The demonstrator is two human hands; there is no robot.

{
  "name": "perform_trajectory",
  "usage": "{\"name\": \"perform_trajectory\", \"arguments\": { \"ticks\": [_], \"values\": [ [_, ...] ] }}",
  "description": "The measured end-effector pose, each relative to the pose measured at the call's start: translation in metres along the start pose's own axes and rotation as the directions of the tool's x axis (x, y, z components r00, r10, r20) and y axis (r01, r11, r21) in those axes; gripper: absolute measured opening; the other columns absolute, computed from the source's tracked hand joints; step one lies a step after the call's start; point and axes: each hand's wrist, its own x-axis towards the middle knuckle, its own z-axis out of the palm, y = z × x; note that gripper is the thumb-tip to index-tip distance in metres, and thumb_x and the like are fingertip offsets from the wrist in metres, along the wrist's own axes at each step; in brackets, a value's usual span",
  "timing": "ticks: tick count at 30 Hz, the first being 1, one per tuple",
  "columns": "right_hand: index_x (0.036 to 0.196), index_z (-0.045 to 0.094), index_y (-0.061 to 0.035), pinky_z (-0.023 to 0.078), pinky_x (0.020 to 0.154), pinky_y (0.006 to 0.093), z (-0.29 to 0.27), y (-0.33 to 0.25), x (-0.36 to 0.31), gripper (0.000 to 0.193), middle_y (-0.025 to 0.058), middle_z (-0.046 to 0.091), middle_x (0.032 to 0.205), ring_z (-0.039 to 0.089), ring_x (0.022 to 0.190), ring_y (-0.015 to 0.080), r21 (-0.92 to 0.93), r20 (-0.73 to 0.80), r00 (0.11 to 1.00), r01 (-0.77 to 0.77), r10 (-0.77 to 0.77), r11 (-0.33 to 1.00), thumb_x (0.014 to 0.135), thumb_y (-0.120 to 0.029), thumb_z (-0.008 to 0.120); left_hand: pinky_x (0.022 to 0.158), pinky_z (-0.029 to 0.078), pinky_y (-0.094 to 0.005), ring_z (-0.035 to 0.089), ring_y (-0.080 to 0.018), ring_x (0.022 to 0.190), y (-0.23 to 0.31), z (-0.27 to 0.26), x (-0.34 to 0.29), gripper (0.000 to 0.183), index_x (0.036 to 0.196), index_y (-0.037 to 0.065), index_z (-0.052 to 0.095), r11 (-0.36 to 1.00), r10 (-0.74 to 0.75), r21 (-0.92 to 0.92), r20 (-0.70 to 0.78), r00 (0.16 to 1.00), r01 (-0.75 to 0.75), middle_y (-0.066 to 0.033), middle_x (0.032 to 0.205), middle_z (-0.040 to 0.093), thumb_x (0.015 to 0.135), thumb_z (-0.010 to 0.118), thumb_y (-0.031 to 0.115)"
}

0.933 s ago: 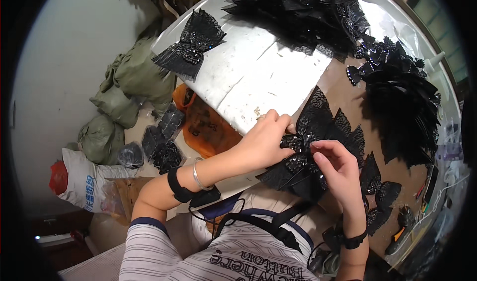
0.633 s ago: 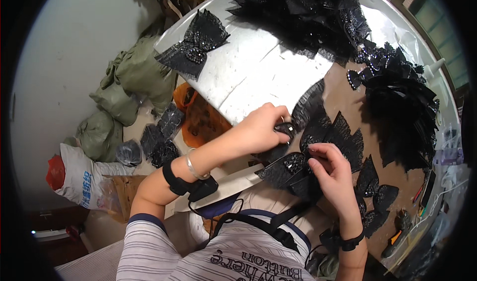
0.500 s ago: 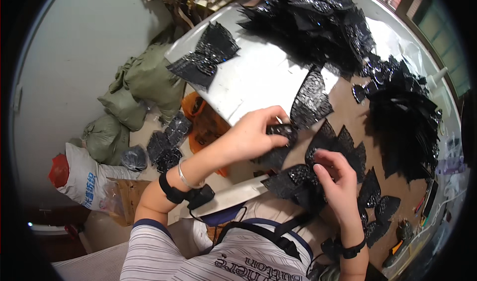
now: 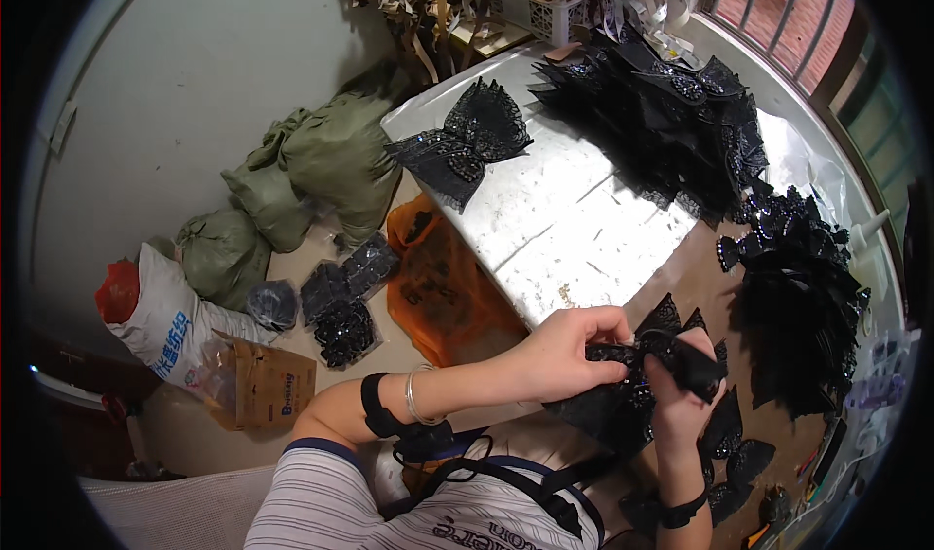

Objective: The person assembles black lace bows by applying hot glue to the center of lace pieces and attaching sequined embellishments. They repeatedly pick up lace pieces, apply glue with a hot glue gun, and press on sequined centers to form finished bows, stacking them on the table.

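Both hands are together low in front of my body, over the brown worktop, working on a black lace bow (image 4: 623,399) with shiny beading. My left hand (image 4: 574,355) pinches its upper edge between thumb and fingers. Close against it, my right hand (image 4: 678,394) grips a folded dark part of the same black fabric; its fingers partly hide the piece. More pointed black lace (image 4: 666,312) shows just behind the hands, and I cannot tell if it is joined to the bow. Below my right wrist lie loose black petal-shaped pieces (image 4: 747,462).
A finished-looking black bow (image 4: 467,146) lies on the white board (image 4: 545,219). Large black piles (image 4: 662,112) (image 4: 793,307) stand at the back and right. Left on the floor are green sacks (image 4: 336,156), an orange bag (image 4: 428,287), packets of black parts (image 4: 341,307) and a carton (image 4: 263,385).
The hands have come together, the left moving right and down to meet the right. The lace piece that stood up at the board's near edge has left that spot. The view has shifted.
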Motion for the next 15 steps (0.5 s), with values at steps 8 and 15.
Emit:
{"name": "perform_trajectory", "arguments": {
  "ticks": [8, 15],
  "values": [
    [0.094, 0.071, 0.0037, 0.047, 0.07, 0.0286, 0.004, 0.005, 0.004, 0.026, 0.0115, 0.063, 0.083, 0.061, 0.076, 0.0206, -0.006, 0.019, 0.971, 0.239, -0.238, 0.971, 0.071, -0.007, 0.072, 0.08, 0.049, -0.0269, 0.06, -0.0101, 0.085, -0.011, -0.003, 0.0, 0.021, 0.098, 0.001, 0.059, 0.998, 0.048, 0.04, -0.062, 0.997, -0.045, -0.0041, 0.084, 0.063, 0.08, 0.069, -0.003],
    [0.09, 0.068, 0.0044, 0.048, 0.064, 0.0232, -0.002, -0.002, 0.014, 0.01, 0.004, 0.062, 0.083, 0.061, 0.07, 0.0116, 0.332, 0.047, 0.968, -0.25, 0.248, 0.91, 0.08, 0.004, 0.07, 0.087, 0.049, -0.0265, 0.061, -0.0089, 0.094, 0.016, -0.009, 0.012, 0.028, 0.108, -0.003, 0.065, 0.967, -0.168, 0.198, 0.03, 0.985, 0.159, -0.0051, 0.097, 0.068, 0.084, 0.074, 0.007]
  ]
}}
